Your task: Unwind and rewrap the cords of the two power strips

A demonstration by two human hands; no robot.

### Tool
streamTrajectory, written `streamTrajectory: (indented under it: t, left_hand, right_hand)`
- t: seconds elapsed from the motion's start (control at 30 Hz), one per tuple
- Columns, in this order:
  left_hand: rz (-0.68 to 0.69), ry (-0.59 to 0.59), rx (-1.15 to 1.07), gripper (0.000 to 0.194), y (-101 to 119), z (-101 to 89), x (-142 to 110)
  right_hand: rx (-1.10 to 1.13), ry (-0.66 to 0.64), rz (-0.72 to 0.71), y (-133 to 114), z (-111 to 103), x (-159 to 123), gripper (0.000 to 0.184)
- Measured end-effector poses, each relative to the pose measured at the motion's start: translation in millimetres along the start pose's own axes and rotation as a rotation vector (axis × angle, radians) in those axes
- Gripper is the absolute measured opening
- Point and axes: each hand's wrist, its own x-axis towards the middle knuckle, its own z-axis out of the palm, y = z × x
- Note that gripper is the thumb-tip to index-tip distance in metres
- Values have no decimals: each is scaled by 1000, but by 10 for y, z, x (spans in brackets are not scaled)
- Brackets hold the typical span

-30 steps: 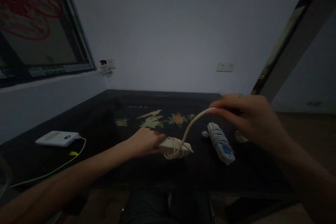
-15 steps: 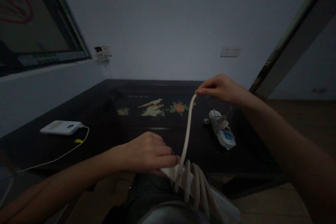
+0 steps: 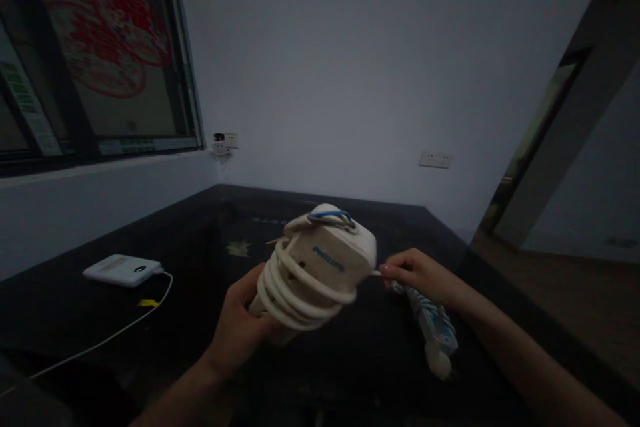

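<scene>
One cream power strip [image 3: 330, 257] is now raised over the black table [image 3: 370, 367], lettered face towards me; half a second ago it was low at the near edge. My left hand [image 3: 240, 327] curls its fingers firmly round the near end. My right hand [image 3: 420, 273], then high, is down beside it, pinching the cord [image 3: 297, 303]. Several turns encircle the strip, so I judge it largely wrapped. A pale plug [image 3: 439, 361] has shifted to the grey-corded strip's [image 3: 434, 320] near end.
</scene>
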Motion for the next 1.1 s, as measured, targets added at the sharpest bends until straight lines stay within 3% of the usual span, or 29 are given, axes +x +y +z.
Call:
streamTrajectory:
  t: [0.07,0.2,0.43,0.7,0.9,1.1]
  left_hand:
    - [-112,14,-141,50,-52,30,53]
    - [-289,-20,-347,57,-97,122,176]
    - [-408,76,-506,52,-183,227,312]
    - [-377,118,-501,46,-336,170,395]
    - [-282,226,-414,56,-450,41,469]
    - [-204,326,-338,55,-501,-100,534]
  right_hand:
    - [-22,-100,30,14,-22,-74,51]
    - [-34,-60,74,7,-44,-211,51]
    - [-78,-139,107,-72,200,-390,39]
    - [83,-260,126,-144,407,-495,24]
    - [366,-400,375,-49,475,-645,37]
    - [654,-360,381,-8,398,-848,31]
